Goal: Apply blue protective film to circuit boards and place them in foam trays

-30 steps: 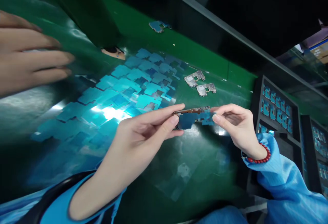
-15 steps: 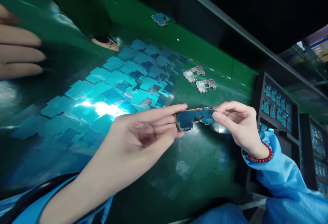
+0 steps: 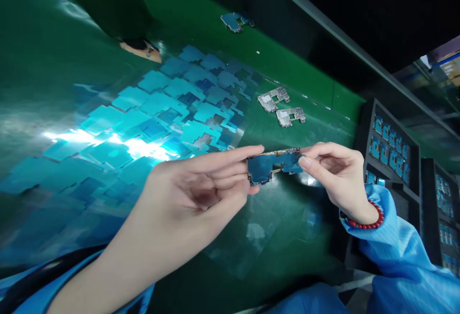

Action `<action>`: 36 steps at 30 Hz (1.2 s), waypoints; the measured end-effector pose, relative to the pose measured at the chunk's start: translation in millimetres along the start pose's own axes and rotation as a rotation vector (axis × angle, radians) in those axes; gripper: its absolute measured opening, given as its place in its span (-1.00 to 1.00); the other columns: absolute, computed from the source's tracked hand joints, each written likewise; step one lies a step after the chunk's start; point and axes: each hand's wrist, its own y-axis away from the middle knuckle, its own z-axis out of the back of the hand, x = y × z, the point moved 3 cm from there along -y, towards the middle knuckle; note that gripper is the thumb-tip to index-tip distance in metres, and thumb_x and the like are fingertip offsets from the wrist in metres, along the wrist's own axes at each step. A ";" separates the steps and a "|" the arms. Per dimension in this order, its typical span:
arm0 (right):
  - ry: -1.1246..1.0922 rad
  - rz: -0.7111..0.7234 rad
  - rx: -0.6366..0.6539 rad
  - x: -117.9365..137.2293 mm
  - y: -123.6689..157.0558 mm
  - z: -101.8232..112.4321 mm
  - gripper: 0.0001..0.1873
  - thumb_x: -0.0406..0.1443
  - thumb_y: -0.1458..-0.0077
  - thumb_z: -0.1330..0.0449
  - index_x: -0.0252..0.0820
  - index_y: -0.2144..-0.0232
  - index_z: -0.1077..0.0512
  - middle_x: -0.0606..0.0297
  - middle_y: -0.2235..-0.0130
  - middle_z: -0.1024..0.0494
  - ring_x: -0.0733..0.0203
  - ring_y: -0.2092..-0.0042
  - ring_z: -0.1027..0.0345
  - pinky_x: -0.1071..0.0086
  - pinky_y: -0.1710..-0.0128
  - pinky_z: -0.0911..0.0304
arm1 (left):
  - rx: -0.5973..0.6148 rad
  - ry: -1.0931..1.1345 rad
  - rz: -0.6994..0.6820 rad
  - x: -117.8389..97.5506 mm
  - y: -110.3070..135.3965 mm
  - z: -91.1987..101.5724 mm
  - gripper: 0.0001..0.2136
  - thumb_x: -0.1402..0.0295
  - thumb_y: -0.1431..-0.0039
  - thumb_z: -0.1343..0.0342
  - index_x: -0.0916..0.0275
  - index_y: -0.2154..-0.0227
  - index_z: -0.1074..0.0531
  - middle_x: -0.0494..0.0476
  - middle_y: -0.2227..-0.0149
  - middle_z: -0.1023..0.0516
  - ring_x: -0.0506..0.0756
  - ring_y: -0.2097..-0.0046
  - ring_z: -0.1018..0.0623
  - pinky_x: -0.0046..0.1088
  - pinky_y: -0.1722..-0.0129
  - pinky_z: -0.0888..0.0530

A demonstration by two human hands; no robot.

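Observation:
A small circuit board (image 3: 260, 168) with a blue-covered face is held up between both hands, above the green work surface (image 3: 237, 251). My left hand (image 3: 201, 184) grips its left end, with the fingers behind and along the edges. At the other end, the thumb and index finger of my right hand (image 3: 332, 168) pinch the board's right tip. Just beyond the held board lie two silvery circuit boards (image 3: 273, 99), close together on the surface. Another blue-faced board (image 3: 233, 21) rests farther back.
Many blue film pieces (image 3: 158, 100) cover the left of the surface under bright glare. On the right, a black tray (image 3: 415, 184) holds rows of boards, with a second black tray (image 3: 427, 180) beside it. A dark ledge (image 3: 323, 21) runs along the back.
Another person's hand at the far left has gone out of view. The view has shifted slightly. Both my hands keep the same hold on the board.

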 end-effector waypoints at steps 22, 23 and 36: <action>-0.010 -0.013 0.014 -1.2 -0.9 -1.5 -0.93 -0.33 0.06 -0.40 -0.14 0.47 -0.57 0.36 0.42 -0.61 0.30 0.42 -0.49 0.45 0.37 -0.51 | -0.036 -0.004 -0.028 2.5 -0.1 0.2 -0.74 0.39 0.19 -0.26 -0.08 0.37 -0.64 -0.17 0.68 -0.40 0.00 0.51 -0.54 -0.42 0.27 -0.63; -0.008 -0.014 0.015 -1.1 -0.7 -1.5 -0.93 -0.33 0.05 -0.40 -0.14 0.47 -0.57 0.35 0.42 -0.61 0.30 0.41 -0.49 0.44 0.38 -0.51 | -0.035 -0.004 -0.030 2.5 -0.2 0.2 -0.74 0.39 0.18 -0.26 -0.07 0.37 -0.64 -0.17 0.68 -0.41 0.00 0.51 -0.54 -0.42 0.26 -0.63; 0.001 -0.022 0.012 -3.4 -0.7 -1.3 -0.91 -0.30 0.06 -0.41 -0.15 0.45 -0.57 0.34 0.40 -0.62 0.29 0.40 -0.51 0.44 0.35 -0.52 | -0.038 -0.068 -0.017 3.0 3.4 0.3 -0.75 0.35 0.13 -0.27 -0.01 0.30 -0.63 -0.10 0.46 -0.65 0.07 0.41 -0.65 -0.46 0.26 -0.63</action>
